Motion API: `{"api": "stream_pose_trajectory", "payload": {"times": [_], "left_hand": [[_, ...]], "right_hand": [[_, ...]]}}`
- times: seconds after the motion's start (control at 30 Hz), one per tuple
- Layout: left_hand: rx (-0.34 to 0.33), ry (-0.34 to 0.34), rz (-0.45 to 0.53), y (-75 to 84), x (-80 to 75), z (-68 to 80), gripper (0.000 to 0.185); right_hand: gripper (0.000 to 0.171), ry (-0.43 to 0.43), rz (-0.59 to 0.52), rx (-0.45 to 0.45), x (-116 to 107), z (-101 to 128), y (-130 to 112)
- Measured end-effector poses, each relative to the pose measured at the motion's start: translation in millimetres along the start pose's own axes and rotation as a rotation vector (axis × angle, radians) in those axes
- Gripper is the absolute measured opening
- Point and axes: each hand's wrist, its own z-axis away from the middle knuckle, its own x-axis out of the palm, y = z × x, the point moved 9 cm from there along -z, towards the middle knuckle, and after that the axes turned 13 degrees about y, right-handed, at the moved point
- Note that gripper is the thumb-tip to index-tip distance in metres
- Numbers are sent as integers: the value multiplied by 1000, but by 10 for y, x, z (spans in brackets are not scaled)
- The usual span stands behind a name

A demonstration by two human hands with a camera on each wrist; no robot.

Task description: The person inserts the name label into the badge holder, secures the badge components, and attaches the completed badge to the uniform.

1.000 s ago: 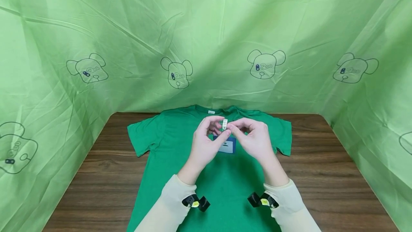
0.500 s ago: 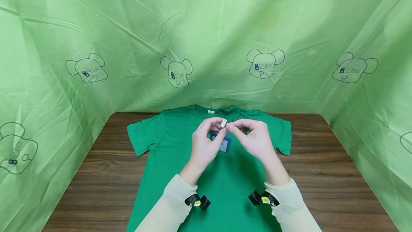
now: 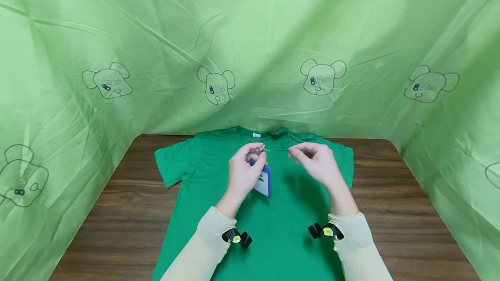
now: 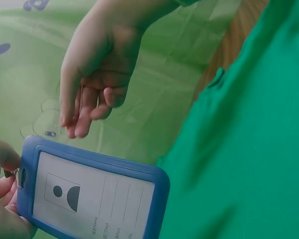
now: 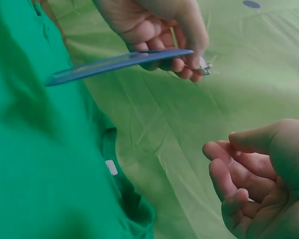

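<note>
My left hand point(image 3: 243, 171) pinches a small metal badge clip point(image 5: 204, 66) between thumb and forefinger. From it hangs a blue-framed ID badge holder point(image 3: 264, 182), tilted above the shirt. Its white card, with a printed head-and-shoulders figure and ruled lines, faces the left wrist view point(image 4: 114, 191). A short distance to the right, my right hand point(image 3: 315, 161) is raised, thumb and fingers loosely bent, with nothing visible between them point(image 5: 269, 174). Beneath both hands a green T-shirt point(image 3: 289, 246) lies spread flat, neck opening at the far side.
The shirt covers the middle of a dark wooden table point(image 3: 129, 211), which shows on both sides. Light green fabric point(image 3: 258, 34) with printed bear heads encloses the back and sides. A white label point(image 3: 256, 135) sits inside the shirt's neck.
The right hand has let go of the clip and moved right, away from the left hand. The left hand has turned the clip, and the badge now hangs lower and more tilted.
</note>
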Motion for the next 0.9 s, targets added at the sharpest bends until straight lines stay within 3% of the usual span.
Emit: {"api": "stream_pose_trajectory", "payload": {"times": [0.23,0.5,0.73,0.9], "left_hand": [[-128,-32,-9,-371,73,-14,17],[-220,-51,-89,-826,304,-208,21],[-241,-64,-199,-1017,520,-388,15],[-258,-73,-222,-1112,637,-470,17]], "right_hand": [[21,-38,33,67,50,-43,268],[19,-36,195,27,113,-267,547],[23,-62,235,61,306,-494,822],[23,-53,250,84,406,-591,965]]}}
